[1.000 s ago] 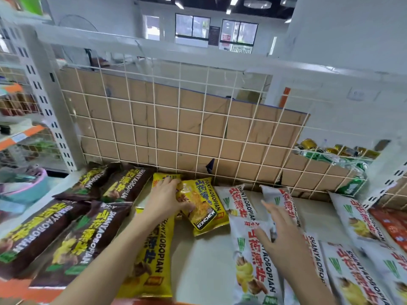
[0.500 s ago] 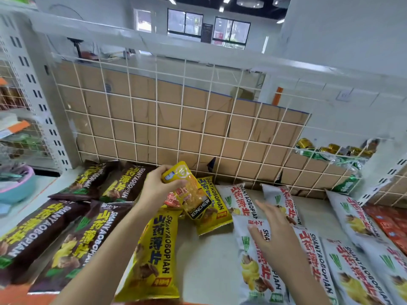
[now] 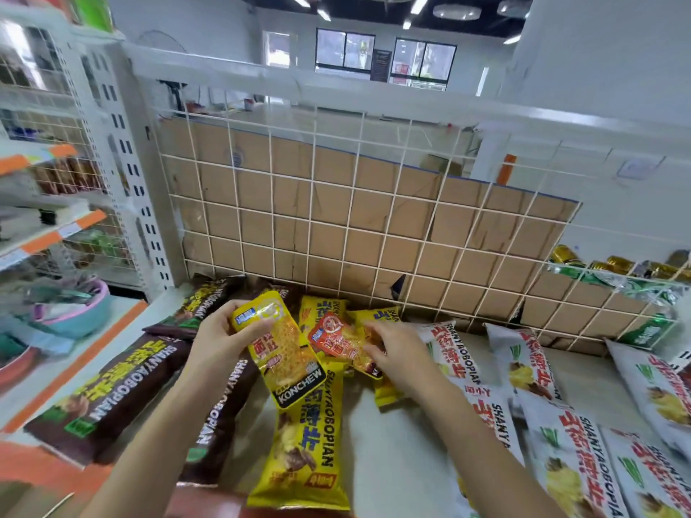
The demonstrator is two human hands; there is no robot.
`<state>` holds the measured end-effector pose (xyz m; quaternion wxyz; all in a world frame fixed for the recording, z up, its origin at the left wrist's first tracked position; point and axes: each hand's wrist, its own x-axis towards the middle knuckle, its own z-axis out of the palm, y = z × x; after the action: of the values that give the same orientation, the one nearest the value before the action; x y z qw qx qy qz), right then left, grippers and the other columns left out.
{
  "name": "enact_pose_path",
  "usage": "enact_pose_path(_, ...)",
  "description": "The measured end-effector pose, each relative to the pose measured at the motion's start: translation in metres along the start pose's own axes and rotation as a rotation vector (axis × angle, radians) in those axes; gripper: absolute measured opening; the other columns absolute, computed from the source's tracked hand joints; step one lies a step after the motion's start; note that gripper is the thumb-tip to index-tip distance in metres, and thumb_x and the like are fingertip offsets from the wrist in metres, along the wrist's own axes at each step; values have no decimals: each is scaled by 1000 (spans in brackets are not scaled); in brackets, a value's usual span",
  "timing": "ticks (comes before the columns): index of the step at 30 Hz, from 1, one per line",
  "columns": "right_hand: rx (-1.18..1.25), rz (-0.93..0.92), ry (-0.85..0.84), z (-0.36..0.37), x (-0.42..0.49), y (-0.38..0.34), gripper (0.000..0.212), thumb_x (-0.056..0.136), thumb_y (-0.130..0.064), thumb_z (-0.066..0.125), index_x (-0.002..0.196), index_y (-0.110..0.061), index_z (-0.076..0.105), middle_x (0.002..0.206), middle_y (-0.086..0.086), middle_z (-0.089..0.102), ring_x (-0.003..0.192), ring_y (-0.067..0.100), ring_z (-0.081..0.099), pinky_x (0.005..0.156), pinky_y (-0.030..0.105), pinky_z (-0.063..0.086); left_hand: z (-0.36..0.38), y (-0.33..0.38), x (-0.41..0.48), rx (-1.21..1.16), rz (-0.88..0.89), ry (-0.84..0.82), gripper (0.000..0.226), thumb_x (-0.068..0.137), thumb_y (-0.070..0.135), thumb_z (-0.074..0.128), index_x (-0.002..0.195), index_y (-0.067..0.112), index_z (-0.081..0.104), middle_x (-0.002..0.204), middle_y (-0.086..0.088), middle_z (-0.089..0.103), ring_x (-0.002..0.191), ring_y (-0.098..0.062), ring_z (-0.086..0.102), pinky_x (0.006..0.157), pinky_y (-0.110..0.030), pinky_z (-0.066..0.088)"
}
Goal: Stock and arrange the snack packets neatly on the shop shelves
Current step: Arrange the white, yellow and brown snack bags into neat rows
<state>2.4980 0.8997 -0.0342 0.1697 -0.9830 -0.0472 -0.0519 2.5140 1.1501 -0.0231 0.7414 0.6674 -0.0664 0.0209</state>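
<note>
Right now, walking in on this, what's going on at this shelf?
A person is stocking a shop shelf. Their left hand grips a small yellow KONCHEW packet, and their right hand pinches a similar orange-topped packet beside it. Long packs lie flat around them: brown bags to the left, yellow bags in the middle under the hands, white bags to the right, not yet in tidy rows.

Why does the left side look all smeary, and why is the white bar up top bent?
Head view: the pink bowl and brown packets at the left edge are smeared by motion blur; the KONCHEW packet in the left hand and the orange packet in the right hand are sharper. Same view: the white bar bows from the wide-angle lens.
</note>
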Motion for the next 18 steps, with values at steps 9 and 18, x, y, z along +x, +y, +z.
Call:
enact_pose_path(9,45,72,-45,11,33,-21,66,75,-40,71,134,-21,46,127,3,55,118,23,49,98,33,38,-9,-4,-5,-30,-10,34,15,79,10,68,91,7,59,73,-6,63,71,-23,59,64,-32,49)
enact_pose_path(18,362,118,251,-15,4,-17,33,82,-27,67,110,-16,55,95,-3,61,88,16,57,75,28,42,-7,-3,-7,-107,4,51,10,85,6,62,92,10,57,83,-14,62,76,-26,59,68,-35,51)
